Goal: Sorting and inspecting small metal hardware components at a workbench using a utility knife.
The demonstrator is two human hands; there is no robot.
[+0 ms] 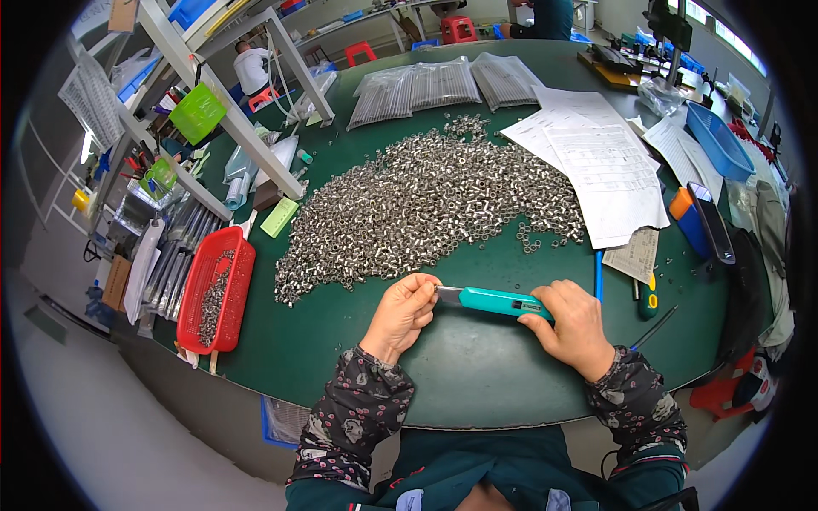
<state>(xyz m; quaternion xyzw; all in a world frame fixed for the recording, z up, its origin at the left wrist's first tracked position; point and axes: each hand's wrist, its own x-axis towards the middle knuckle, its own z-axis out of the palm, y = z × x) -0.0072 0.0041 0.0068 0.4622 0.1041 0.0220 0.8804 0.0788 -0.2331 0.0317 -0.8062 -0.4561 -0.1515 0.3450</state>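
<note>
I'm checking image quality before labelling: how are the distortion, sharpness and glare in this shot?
Head view: strong fisheye, the round green table edge bows and black corners vignette; both hands, left and right, and the teal handheld tool look sharp; even overhead light, faint glints on the pile of small metal parts.

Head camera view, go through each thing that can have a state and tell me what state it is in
Teal tool: held level above the table, metal tip toward the left hand.
Left hand: fingers pinched at the tool's tip.
Right hand: gripping the tool's rear.
Metal parts: loose heap.
Red basket: partly filled.
Blue basket: contents unclear.
</note>
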